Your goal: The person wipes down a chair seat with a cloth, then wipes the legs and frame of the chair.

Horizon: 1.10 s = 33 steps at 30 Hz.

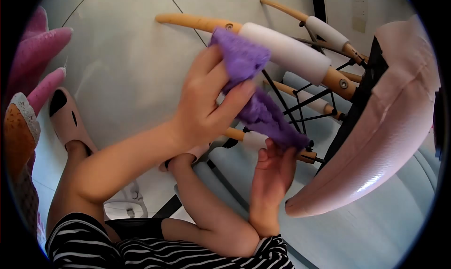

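Note:
A purple cloth (263,111) stretches between my two hands, beside the wooden legs of a tipped pink chair (371,142). My left hand (204,95) pinches the cloth's upper part, close to a wooden leg (197,22) with a white sleeve (286,50). Lower down, my right hand (275,170) has its fingers at the cloth's lower end, near another leg; part of its fingers is hidden by the cloth. Black metal rods cross between the legs.
A light blue cushioned seat (347,231) lies under and behind the pink chair. Pink fabric items (47,43) stand at the far left. My feet in pink shoes (70,118) rest on the tiled floor (122,71). A wall socket (359,6) is at the top right.

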Each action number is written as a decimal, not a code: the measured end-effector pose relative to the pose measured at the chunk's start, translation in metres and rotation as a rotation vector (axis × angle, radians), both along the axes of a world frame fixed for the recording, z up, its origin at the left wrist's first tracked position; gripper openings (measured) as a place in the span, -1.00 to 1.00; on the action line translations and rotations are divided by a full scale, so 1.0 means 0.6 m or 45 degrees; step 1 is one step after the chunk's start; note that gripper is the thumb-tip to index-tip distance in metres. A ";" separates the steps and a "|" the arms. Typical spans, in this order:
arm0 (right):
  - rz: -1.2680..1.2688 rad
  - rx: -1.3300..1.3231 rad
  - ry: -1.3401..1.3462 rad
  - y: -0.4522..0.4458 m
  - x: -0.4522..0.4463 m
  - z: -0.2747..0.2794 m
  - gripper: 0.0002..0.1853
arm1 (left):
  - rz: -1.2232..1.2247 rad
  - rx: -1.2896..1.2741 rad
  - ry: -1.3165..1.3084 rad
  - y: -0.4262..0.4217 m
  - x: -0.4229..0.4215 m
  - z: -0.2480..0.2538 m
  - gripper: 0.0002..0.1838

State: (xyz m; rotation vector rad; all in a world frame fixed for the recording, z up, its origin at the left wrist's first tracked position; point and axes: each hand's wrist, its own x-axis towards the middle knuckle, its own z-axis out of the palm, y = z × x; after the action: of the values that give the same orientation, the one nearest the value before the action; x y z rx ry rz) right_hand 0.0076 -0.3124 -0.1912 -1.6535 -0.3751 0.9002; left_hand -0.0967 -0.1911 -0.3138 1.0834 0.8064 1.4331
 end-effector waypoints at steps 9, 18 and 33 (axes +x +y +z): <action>0.221 0.228 -0.378 0.001 -0.005 -0.022 -0.62 | -0.560 -1.165 -0.971 -0.050 0.045 0.019 -0.69; 0.291 0.202 -0.142 0.030 -0.004 -0.053 -0.64 | -0.308 -1.220 -1.032 0.016 0.090 0.010 -0.75; 0.059 0.209 -0.214 0.000 -0.002 -0.054 -0.68 | -0.553 -1.175 -0.949 -0.043 0.137 0.069 -0.67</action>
State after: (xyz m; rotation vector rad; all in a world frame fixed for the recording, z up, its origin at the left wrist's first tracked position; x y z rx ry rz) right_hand 0.0063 -0.3127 -0.2234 -1.5775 -0.5892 0.7454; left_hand -0.0143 -0.2168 -0.2726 -0.0218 0.5223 0.8103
